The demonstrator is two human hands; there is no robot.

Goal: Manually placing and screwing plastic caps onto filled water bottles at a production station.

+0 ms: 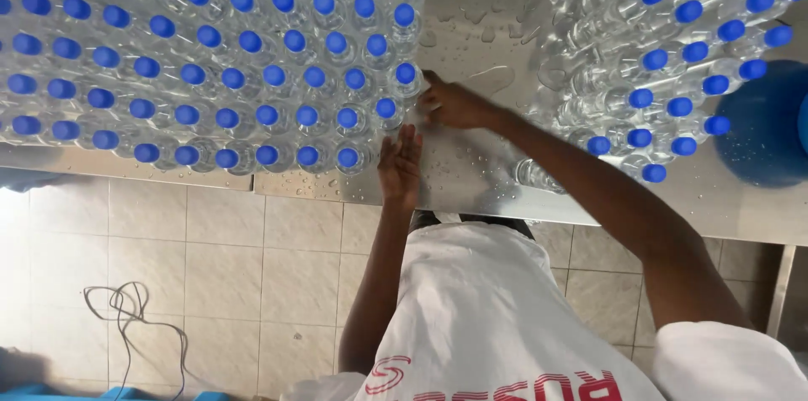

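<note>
A large block of clear plastic bottles with blue caps (227,73) stands on a wet steel table (480,22). My left hand (400,167) is flat with its fingers together and lies against the bottles at the block's near right corner. My right hand (454,105) reaches in from the right. Its curled fingers touch the bottle at the block's right edge (407,74). Whether it grips that bottle is unclear. A second group of blue-capped bottles (673,56) lies tilted on the right side of the table.
A big blue rounded cap or container (766,123) sits at the far right. Water drops cover the steel between the two bottle groups. Below the table edge is a beige tiled floor (252,266) with a loose grey cable (126,308).
</note>
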